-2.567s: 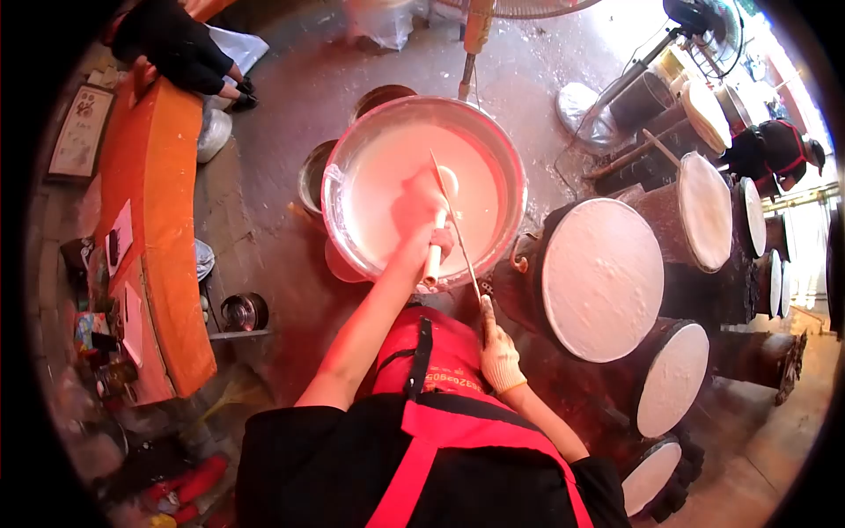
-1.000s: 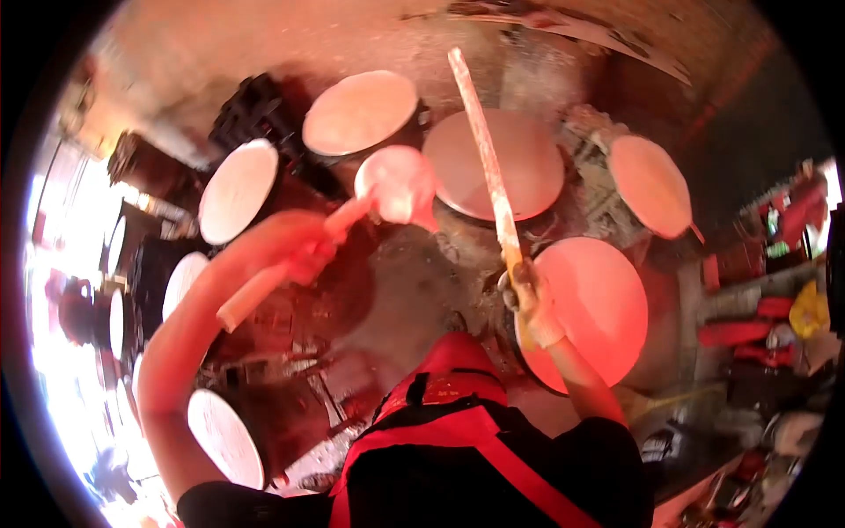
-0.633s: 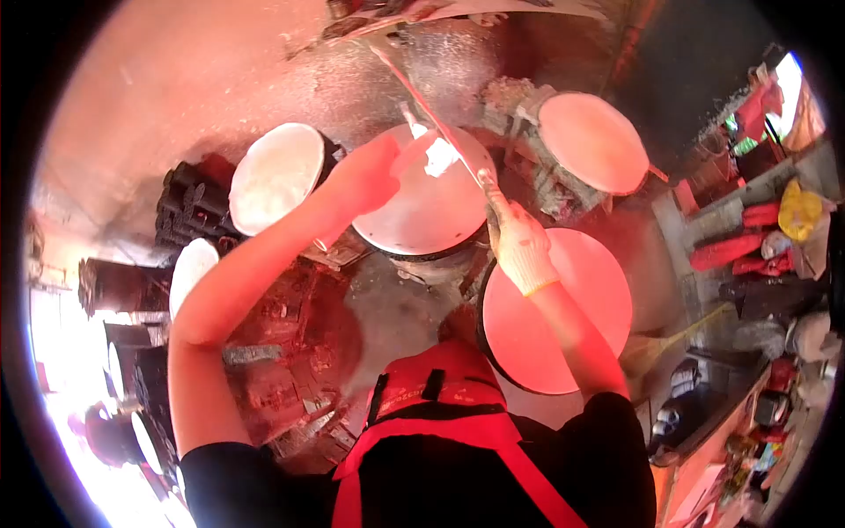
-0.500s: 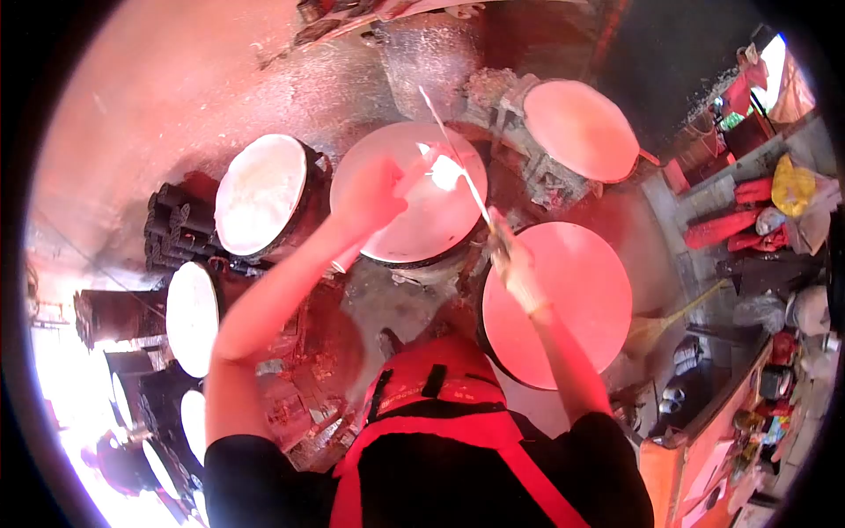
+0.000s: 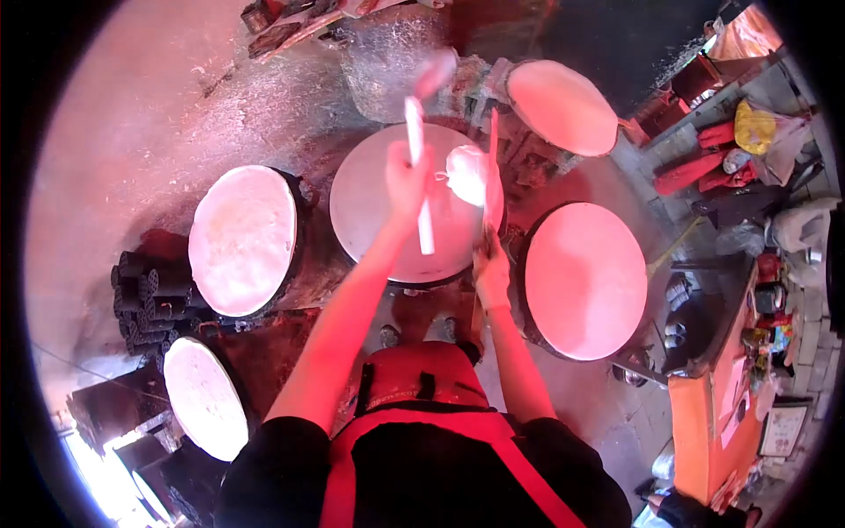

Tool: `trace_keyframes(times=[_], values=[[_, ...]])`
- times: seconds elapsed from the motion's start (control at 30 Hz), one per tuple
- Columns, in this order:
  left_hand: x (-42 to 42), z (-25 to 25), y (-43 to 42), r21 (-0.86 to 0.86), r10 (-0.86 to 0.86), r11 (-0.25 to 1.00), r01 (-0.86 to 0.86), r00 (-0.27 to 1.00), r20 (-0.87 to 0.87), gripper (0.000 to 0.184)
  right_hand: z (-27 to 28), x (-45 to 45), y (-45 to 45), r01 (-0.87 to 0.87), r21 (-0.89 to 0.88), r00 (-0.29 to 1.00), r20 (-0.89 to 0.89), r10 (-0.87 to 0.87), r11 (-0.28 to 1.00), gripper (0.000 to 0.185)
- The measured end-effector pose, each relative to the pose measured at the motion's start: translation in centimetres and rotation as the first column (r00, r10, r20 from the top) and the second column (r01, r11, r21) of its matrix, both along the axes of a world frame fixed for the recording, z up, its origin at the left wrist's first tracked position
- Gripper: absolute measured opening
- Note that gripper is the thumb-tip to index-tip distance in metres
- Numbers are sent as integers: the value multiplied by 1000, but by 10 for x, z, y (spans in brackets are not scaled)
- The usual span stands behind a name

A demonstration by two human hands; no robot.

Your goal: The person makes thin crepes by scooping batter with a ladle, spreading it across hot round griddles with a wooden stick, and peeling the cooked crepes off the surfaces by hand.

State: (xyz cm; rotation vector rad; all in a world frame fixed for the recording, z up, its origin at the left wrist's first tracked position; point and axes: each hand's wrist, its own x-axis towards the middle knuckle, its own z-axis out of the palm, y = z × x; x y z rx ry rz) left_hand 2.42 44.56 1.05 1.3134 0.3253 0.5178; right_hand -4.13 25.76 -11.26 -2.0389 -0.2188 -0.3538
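Note:
My left hand [image 5: 407, 180] is wrapped round the pale handle [image 5: 415, 132] of a ladle above the round griddle [image 5: 365, 207]. The ladle's blurred bowl [image 5: 435, 74] is past the griddle's far edge. A bright white patch of batter [image 5: 466, 174] lies right of the griddle's middle. Beside its right edge stands a long thin stick or blade [image 5: 493, 167], seen edge-on. My right hand [image 5: 491, 273], in a stained glove, grips the near end of this tool at the griddle's lower right edge.
Other round griddles with pale sheets stand at the left [image 5: 244, 240], lower left [image 5: 204, 398], right [image 5: 586, 282] and upper right [image 5: 563, 107]. Black perforated coal cylinders [image 5: 167, 295] are stacked at far left. An orange table [image 5: 694, 431] is at lower right, with part of a person [image 5: 691, 510] below it.
The view has turned from the batter tub to the griddles. The ladle has swung up and away from the batter patch, which looks larger. The long tool has moved right and points more straight ahead.

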Motion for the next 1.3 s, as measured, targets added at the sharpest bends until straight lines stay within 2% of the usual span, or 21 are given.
trace_keyframes(times=[0.03, 0.07, 0.1, 0.17, 0.2, 0.23, 0.3, 0.4, 0.43, 0.5, 0.57, 0.67, 0.7, 0.8, 0.9, 1.0, 1.03, 1.13, 1.17, 1.27, 1.3], values=[[-8, 31, 11, -123, -88, 988, 94, 994, 57, 17, 15, 2, 6, 6, 247, 961, -269, 63, 969, 49], [-10, 69, 24, -241, -168, 951, 195, 978, 125, 16, 56, 7, 11, 83, 467, 852, -492, 181, 880, 46], [-20, 83, 34, -283, -215, 929, 237, 971, 106, 15, 72, -1, 14, 220, 633, 685, -642, 345, 742, 43], [-33, 101, 59, -360, -306, 878, 316, 948, 88, 13, 63, -24, 22, 318, 696, 742, -605, 287, 644, 41], [-50, 103, 73, -463, -350, 823, 327, 936, 40, 14, 53, -36, 26, 355, 727, 771, -583, 257, 587, 40], [-67, 89, 94, -506, -380, 803, 314, 924, -31, 15, 38, -47, 31, 456, 671, 749, -644, 155, 585, 39], [-118, 68, 119, -563, -469, 761, 322, 873, -135, 19, 52, -70, 54, 489, 676, 728, -664, 168, 552, 42], [-189, 52, 118, -553, -352, 825, 117, 872, -341, 24, 52, -54, 86, 468, 662, 717, -672, 186, 585, 40], [-210, 49, 119, -576, -372, 809, 123, 864, -338, 25, 45, -38, 97, 436, 669, 736, -650, 188, 602, 39], [-240, 50, 116, -566, -289, 824, 1, 860, -420, 25, 47, -12, 115, 391, 655, 735, -645, 209, 647, 35], [-261, 46, 117, -578, -240, 815, -48, 879, -411, 20, 62, 3, 131, 361, 620, 698, -675, 238, 697, 31], [-288, 30, 126, -583, -216, 811, -44, 904, -368, 13, 75, 1, 135, 163, 523, 627, -710, 321, 837, 33], [-294, 23, 130, -567, -202, 822, -57, 901, -384, 13, 60, -5, 126, 57, 593, 644, -637, 425, 803, 34], [-309, 14, 136, -504, -173, 859, -90, 876, -450, 13, 87, -40, 89, 16, 666, 542, -632, 553, 745, 35], [-324, 9, 140, -453, -164, 886, -102, 843, -512, 12, 47, -57, 58, 255, 621, 753, -608, 251, 741, 38], [-337, 4, 137, -462, -179, 882, -93, 841, -511, 15, 39, -43, 56, 254, 616, 770, -596, 229, 746, 38], [-338, 4, 134, -472, -169, 874, -114, 840, -516, 16, 45, -34, 62, 243, 574, 705, -658, 264, 782, 37], [-341, 8, 120, -486, -132, 855, -179, 832, -539, 18, 62, -11, 86, 59, 500, 661, -668, 342, 864, 38], [-341, 5, 116, -484, -119, 853, -198, 827, -550, 18, 71, -9, 89, 64, 415, 557, -769, 313, 907, 39], [-344, -5, 100, -443, -46, 860, -253, 826, -561, 16, 97, -27, 65, -155, 546, 496, -678, 543, 823, 35], [-346, -9, 93, -424, -15, 864, -273, 826, -563, 16, 94, -30, 48, -130, 566, 475, -685, 553, 814, 34]])
